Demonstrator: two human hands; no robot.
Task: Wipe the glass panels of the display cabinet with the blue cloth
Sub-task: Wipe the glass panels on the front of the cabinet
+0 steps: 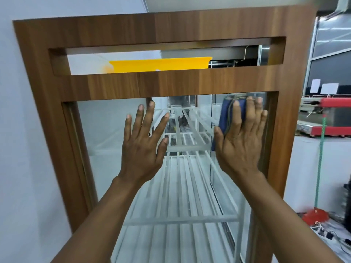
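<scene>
On the left, the wooden frame of the display cabinet (114,84) held the glass panel (106,130). It looked stiff, smooth and breakable, so it probably wanted flat, even pressure. The left hand (141,145) lay on the glass with its fingers straight and spread, holding nothing. Behind the glass showed white slatted shelves (180,168). The right hand (241,141), its fingers also straight, pressed the blue cloth (226,114) against the upper right corner of the glass. The cloth seemed soft, light and folded, best kept under the palm. Much of it was hidden by the hand, and the cabinet's lower part was cut off.
</scene>
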